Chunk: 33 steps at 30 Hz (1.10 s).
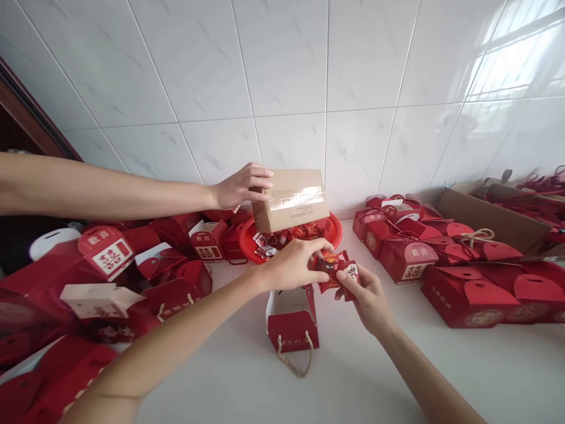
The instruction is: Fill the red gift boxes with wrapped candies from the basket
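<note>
My left hand (293, 262) is closed on red and orange wrapped candies (330, 271), with fingertips over their upper edge. Beside it, my right hand (368, 297) pinches a dark red candy packet (351, 274) with black lettering on a white patch. The two sets of candies touch or overlap. Below and left of them stands an open red gift box (293, 331) with a white inside and a rope handle hanging in front. Behind my left hand, a red plastic basket (336, 229) holds loose wrapped candies, partly hidden.
From the left, another person's hand (245, 187) grips a tilted cardboard box (289, 203) above the basket. Red gift boxes (163, 277) crowd the left side, and more closed red boxes (410, 253) line the right. A large open carton (489, 215) sits at far right by the tiled wall.
</note>
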Each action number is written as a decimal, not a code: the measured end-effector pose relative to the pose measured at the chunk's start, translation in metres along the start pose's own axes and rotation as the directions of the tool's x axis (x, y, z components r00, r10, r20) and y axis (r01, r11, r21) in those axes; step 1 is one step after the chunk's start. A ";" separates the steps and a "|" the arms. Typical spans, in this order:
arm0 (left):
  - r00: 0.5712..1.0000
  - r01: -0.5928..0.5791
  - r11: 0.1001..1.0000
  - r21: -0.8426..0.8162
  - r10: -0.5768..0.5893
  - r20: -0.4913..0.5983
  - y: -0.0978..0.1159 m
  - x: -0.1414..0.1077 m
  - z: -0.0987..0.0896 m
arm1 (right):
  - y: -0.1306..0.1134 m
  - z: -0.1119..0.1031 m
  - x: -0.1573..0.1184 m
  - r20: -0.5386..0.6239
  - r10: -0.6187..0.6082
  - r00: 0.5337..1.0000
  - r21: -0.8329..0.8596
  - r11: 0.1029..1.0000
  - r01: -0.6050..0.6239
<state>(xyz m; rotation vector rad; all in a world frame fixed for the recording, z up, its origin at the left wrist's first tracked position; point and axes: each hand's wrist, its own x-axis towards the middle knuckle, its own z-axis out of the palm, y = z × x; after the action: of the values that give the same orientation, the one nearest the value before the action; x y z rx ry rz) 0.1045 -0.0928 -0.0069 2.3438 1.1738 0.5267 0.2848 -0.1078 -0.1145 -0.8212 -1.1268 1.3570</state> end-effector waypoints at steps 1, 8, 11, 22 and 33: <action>1.000 -0.004 1.000 -0.012 0.004 0.003 0.000 -0.004 -0.001 | 0.000 0.000 0.000 -0.007 -0.012 1.000 -0.008 1.000 0.012; 0.993 0.068 0.996 0.054 -0.063 -0.101 -0.012 -0.051 -0.016 | -0.006 -0.007 0.002 -0.122 -0.083 0.989 -0.012 0.997 0.082; 0.977 0.209 0.973 0.103 -0.202 -0.071 -0.021 -0.075 -0.016 | -0.010 -0.010 0.003 -0.125 -0.125 0.984 0.014 0.992 0.128; 0.952 0.305 0.951 -0.047 -0.305 0.013 -0.033 -0.101 0.003 | -0.045 0.033 0.016 0.255 -0.259 0.932 -0.218 0.923 0.316; 0.904 0.410 0.911 -0.052 -0.398 0.155 -0.045 -0.099 -0.003 | -0.081 0.061 0.037 0.784 0.118 0.610 -0.561 0.557 0.613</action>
<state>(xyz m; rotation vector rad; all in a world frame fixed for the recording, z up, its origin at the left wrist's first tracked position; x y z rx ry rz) 0.0187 -0.1499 -0.0425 1.9515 1.4855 0.2519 0.2481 -0.0888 -0.0152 -0.5883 -2.5910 0.8257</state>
